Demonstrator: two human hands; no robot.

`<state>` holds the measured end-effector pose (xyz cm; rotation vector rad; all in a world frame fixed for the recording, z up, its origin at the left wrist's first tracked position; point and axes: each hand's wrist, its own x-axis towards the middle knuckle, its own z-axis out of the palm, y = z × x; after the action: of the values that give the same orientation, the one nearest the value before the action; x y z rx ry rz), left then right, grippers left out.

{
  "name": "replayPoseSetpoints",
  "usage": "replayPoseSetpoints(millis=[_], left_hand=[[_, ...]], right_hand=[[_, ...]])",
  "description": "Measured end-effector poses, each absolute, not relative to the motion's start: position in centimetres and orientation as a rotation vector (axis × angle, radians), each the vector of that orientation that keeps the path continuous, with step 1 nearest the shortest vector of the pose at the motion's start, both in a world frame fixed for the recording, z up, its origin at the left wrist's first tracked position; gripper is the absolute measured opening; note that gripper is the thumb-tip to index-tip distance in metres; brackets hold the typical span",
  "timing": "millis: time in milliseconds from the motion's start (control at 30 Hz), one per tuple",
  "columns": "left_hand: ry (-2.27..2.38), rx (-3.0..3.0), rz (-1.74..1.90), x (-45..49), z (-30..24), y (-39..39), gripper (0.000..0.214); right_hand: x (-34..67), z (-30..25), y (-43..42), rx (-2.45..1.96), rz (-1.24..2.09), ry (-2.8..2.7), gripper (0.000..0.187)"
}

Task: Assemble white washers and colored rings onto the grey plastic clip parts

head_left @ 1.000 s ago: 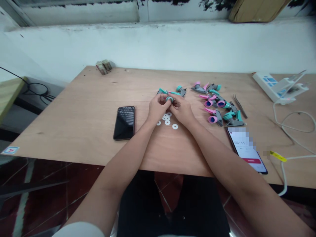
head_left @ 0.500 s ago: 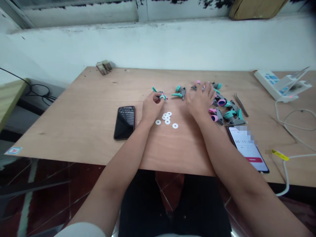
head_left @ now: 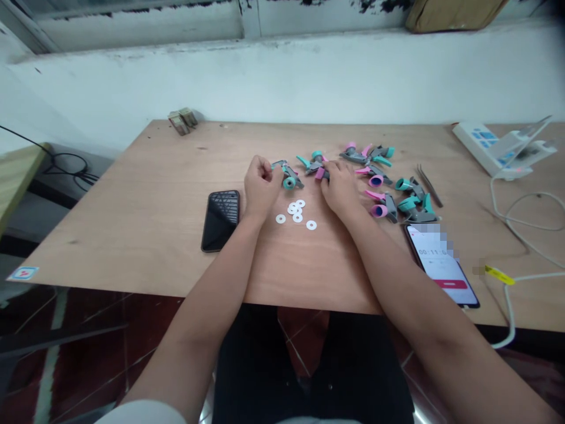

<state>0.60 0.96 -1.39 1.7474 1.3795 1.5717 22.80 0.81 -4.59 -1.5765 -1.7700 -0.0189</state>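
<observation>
My left hand (head_left: 261, 187) has its fingers curled in, the fingertips right beside a teal and grey trigger spray head (head_left: 290, 180). Whether anything sits inside those fingers is hidden. My right hand (head_left: 341, 185) has its fingers around a pink and grey spray head (head_left: 321, 174), partly covered by the fingertips. Just beyond it lies another teal and grey spray head (head_left: 315, 162). Several flat white ring washers (head_left: 297, 211) lie on the table between my forearms, some overlapping.
More pink and teal spray heads (head_left: 385, 209) are spread to the right. Beyond them are metal tweezers (head_left: 429, 185) and a white device (head_left: 489, 147) with a cable. A dark phone (head_left: 220, 221) lies left, a lit phone (head_left: 441, 265) right. Small blocks (head_left: 182, 121) stand at the back.
My right hand has come left and nearer from the spray-head pile, with a pink and grey spray head. My left hand has shifted slightly left, and the teal spray head shows more fully.
</observation>
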Motion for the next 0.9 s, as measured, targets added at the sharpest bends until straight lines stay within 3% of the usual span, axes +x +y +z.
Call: replayPoseSetpoints(millis=[133, 267, 500, 767, 900], left_hand=[[1.232, 2.055, 1.161, 0.4, -0.7, 0.2, 0.035], [1.139, 2.133, 0.766, 0.7, -0.6, -0.3, 0.013], [1.070, 2.176, 0.756, 0.3, -0.9, 0.7, 0.019], [1.165, 2.199, 0.710, 0.7, -0.8, 0.7, 0.010], [1.175, 2.196, 0.826, 0.7, -1.1, 0.6, 0.019]], right_hand=[[22.8, -5.0, 0.7, -1.643, -0.025, -1.720, 0.037], [22.9, -5.4, 1.0, -1.621, 0.008, -1.729, 0.036], [22.9, -5.4, 1.3, -1.563, -0.017, -1.699, 0.031], [22.5, -3.8, 0.6, -1.344, 0.021, -1.728, 0.036], [22.3, -3.5, 0.2, -1.290, 0.079, -1.746, 0.036]])
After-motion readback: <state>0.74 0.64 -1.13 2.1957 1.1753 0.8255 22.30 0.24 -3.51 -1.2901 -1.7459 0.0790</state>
